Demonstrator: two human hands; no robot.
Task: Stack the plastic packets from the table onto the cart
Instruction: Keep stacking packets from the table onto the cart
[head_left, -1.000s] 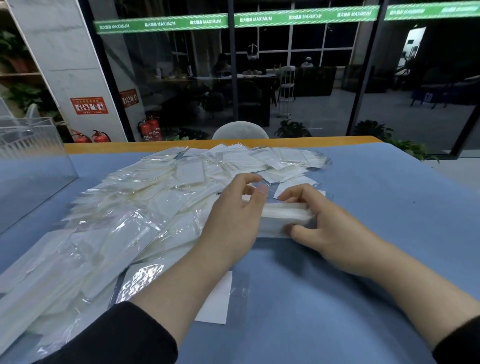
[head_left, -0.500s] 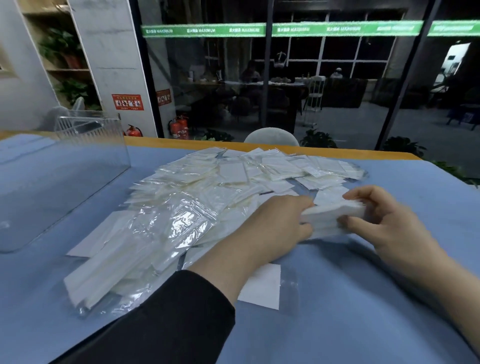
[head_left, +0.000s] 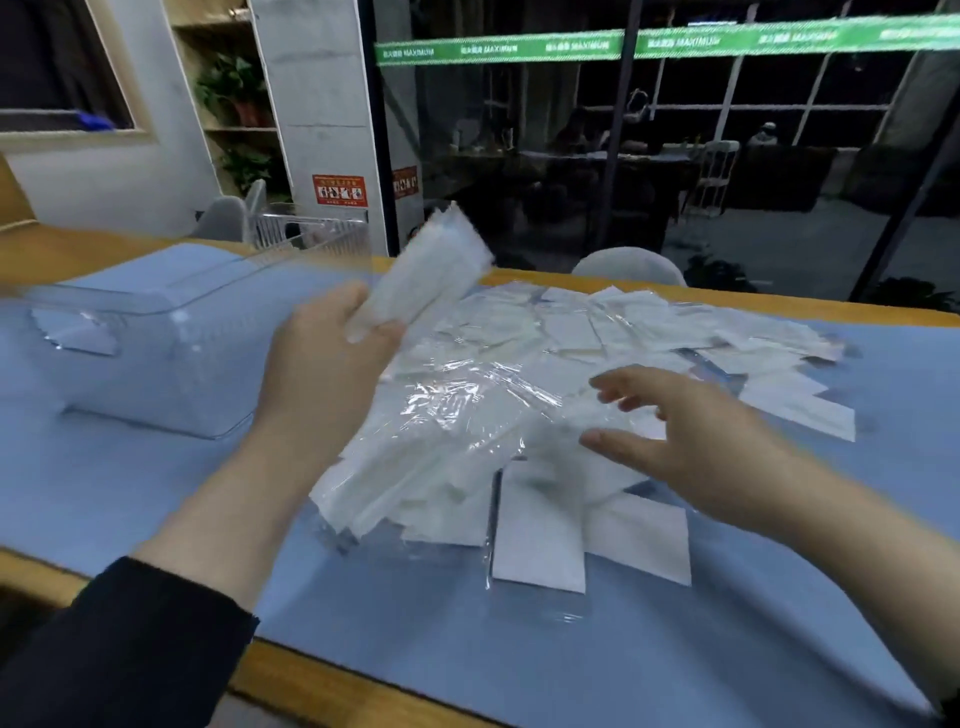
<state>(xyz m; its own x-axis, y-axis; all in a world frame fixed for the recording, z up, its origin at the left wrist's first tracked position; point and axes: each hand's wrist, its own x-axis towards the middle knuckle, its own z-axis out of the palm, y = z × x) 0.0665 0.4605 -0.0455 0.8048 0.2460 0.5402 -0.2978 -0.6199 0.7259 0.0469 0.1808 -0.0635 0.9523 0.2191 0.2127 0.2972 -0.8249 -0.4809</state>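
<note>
The left hand (head_left: 322, 358) grips a small bundle of clear plastic packets with white inserts (head_left: 426, 275), fingers and thumb curled round its lower end, lifted off the blue-topped desk (head_left: 675, 649) and tilted up toward the far left. The right hand (head_left: 696, 441) hovers over the loose heap of white-filled clear packets (head_left: 519, 405), its fingers spread and relaxed, holding nothing.

The bundle is pinched at one end only, and the packets look slick, so they could well fan out or slide free in transit. The free end could also clip the rim of the clear plastic bin (head_left: 156, 338) that stands just left of the hand. The right hand, if it drops, may drag glossy packets toward the near wooden edge of the desk, where a few white packets (head_left: 540, 530) already lie close to the person.

The wire-mesh cart (head_left: 306, 228) shows beyond the far edge of the desk, behind the bin. Open air lies above the bin, and bare blue surface lies near and to the right.
</note>
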